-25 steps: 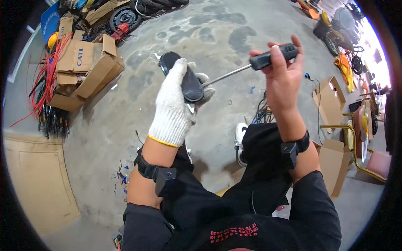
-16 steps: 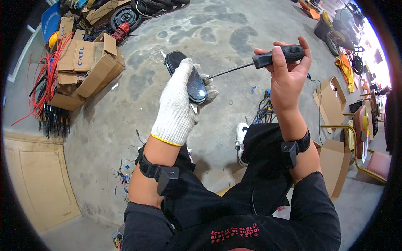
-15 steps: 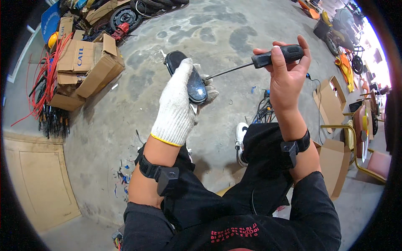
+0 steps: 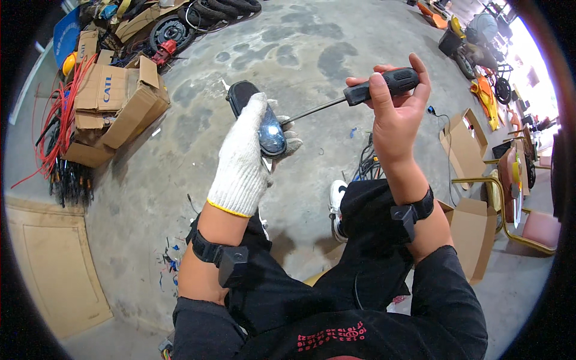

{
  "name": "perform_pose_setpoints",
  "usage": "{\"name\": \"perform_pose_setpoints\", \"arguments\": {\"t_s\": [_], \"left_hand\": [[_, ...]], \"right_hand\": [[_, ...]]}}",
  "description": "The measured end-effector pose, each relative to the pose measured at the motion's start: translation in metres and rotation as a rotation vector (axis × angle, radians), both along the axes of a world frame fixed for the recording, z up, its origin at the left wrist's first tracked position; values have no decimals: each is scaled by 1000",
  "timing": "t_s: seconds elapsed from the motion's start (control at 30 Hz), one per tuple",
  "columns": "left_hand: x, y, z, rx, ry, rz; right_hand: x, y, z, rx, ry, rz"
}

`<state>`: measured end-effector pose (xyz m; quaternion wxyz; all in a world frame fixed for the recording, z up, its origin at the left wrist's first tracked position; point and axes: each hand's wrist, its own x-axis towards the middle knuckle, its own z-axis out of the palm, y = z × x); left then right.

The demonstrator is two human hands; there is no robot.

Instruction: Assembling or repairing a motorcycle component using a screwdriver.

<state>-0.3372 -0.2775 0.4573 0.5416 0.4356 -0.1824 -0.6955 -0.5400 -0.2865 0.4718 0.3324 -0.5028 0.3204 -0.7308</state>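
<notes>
My left hand, in a white knit glove with a yellow cuff edge, is closed around a glossy black elongated part with rounded ends. That part tilts, its far end toward the upper left, and a light reflects off its near end. Bare, my right hand grips the black handle of a screwdriver. The metal shaft slants down to the left, and its tip reaches the right side of the black part by my gloved fingers. Whether the tip sits in a screw is hidden.
Open cardboard boxes and red cables are piled at the left. A wheel lies behind them. Flattened cartons and a chair with a pink seat stand at the right. Dark wires lie near my shoe.
Both hands, with the black part and the screwdriver, appear slightly further left in the picture; the whole view has shifted a little too. The tip stays at the part's side.
</notes>
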Motion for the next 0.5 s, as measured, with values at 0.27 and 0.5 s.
{"name": "perform_pose_setpoints", "arguments": {"t_s": [0.27, 0.5], "left_hand": [[0, -1, -3, 19, -56, -6], [-2, 2, 4, 21, -138, 29]], "right_hand": [[-2, -3, -9, -41, 46, 10], [-6, -6, -18, -59, 130, 46]]}}
